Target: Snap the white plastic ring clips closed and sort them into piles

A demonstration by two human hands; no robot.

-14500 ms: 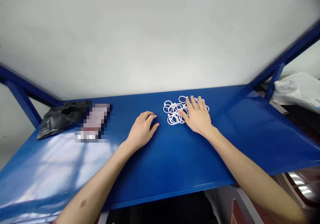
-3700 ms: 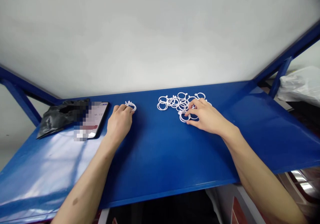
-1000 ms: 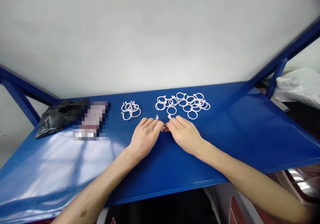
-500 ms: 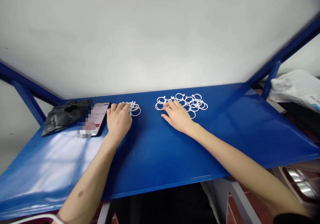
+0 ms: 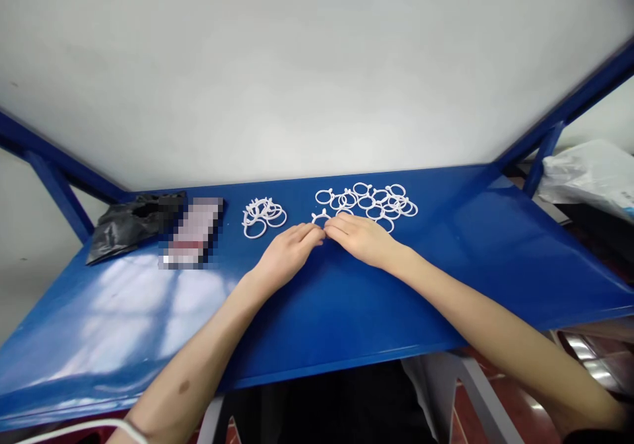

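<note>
A white ring (image 5: 321, 217) with a small knob is held between both hands at the middle of the table. My left hand (image 5: 290, 252) has its fingers closed at the ring's lower left side. Pinched at its right side is my right hand (image 5: 364, 238), and the fingertips of the two hands meet. Most of the ring's lower part is hidden by the fingers. Just beyond and right of my right hand lies a loose spread of similar white rings (image 5: 380, 196). To the left, a smaller heap of overlapping white rings (image 5: 255, 228) lies apart from it.
A phone (image 5: 194, 222), partly blurred out, lies at the left beside a crumpled black plastic bag (image 5: 116, 231). The blue table (image 5: 337, 318) backs onto a pale wall (image 5: 307, 80). Blue frame bars rise on both sides. A clear plastic bag (image 5: 587, 176) is at the far right.
My left hand has moved right from the small ring heap to meet my right hand. A ring is now between them, drawn slightly toward me from the spread.
</note>
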